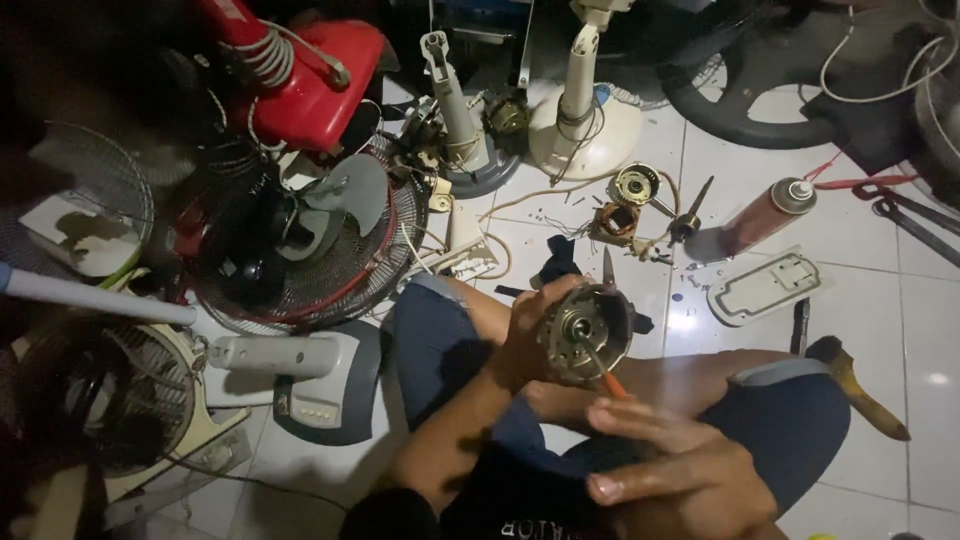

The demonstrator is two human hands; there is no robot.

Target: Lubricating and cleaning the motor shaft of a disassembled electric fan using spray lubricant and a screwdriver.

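Seen from the head camera looking down, a person sits cross-legged on a white tiled floor (pixel 880 300) in dark blue shorts. The left hand (pixel 527 335) is closed around the side of a round, grey metal fan motor (pixel 588 330), holding it up over the lap with its open face and central shaft turned toward the camera. The right hand (pixel 665 465) sits lower, near the bottom edge, fingers curled and pinching the orange handle of a thin screwdriver (pixel 600 368), whose metal shaft reaches up into the middle of the motor. On the floor beyond the knees lie a copper-wound motor coil (pixel 612 222), a round metal motor cover (pixel 634 184), a dark red spray can (pixel 765 215) on its side, and a flat white plastic plate (pixel 765 288). A wooden-handled tool (pixel 860 388) rests just beside the right knee. To the left stands a round fan with a dark wire grille and grey blades (pixel 330 235), with a red plastic housing (pixel 305 75) behind it, and two white fan stands (pixel 580 100) rise farther back.
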